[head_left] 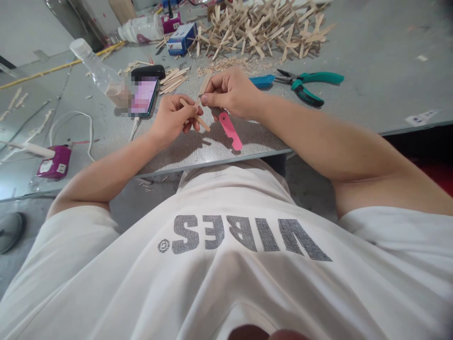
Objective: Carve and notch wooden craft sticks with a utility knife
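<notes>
My left hand [175, 118] pinches a stick [203, 123] in the upper centre of the frame; my right hand [231, 92] grasps a second stick [205, 84] between thumb and fingers, just beside; the pink tool [230, 132] extends below the right hand, whether gripped I cannot tell; the step in hand appears to be trimming or fitting the sticks; the next move calls for a steady left pinch and fine right fingertip control; the pile [262, 28] lies at top centre, the pliers [300, 85] at upper right.
</notes>
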Tool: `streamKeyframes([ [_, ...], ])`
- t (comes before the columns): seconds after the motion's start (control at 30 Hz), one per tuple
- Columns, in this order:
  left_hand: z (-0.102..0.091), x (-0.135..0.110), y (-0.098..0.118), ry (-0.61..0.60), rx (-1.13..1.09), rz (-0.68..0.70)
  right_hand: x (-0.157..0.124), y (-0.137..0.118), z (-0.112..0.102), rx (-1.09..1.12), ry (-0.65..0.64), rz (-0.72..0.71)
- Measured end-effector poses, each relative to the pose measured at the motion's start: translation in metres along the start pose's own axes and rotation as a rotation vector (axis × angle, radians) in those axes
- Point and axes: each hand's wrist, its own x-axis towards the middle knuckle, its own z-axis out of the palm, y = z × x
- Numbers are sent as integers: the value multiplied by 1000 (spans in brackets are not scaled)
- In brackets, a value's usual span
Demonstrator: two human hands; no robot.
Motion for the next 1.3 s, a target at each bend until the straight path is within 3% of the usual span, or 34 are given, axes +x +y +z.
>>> streamKeyframes([
  [0.2, 1, -1, -1, -10, -6, 17, 2, 0, -2, -112, -30, 162],
  [0.4, -7, 5, -10, -2, 86, 9, 4, 0, -1, -150, 117, 91],
  [0.5, -11, 9, -14, 5, 129, 19, 4, -4, -15, -223, 174, 71],
  [0.6, -15, 13, -17, 16, 163, 10, 6, -1, -39, -501, 138, 49],
  [0.73, -18, 14, -20, 22, 160, 17, 14, 21, -67, -712, 123, 32],
  [0.87, -18, 13, -21, 37, 150, 43, 20, 44, -77, -920, 194, -29],
  [1.03, -19, 13, -20, 32, 126, 47, 12, 31, -49, -876, 251, -41],
  [1.2, -14, 8, -9, 50, 174, 41, -4, -1, -3, -479, -151, 44],
  [1.3, -9, 5, -2, 80, 178, 21, -8, -10, 8, -401, -143, 173],
])
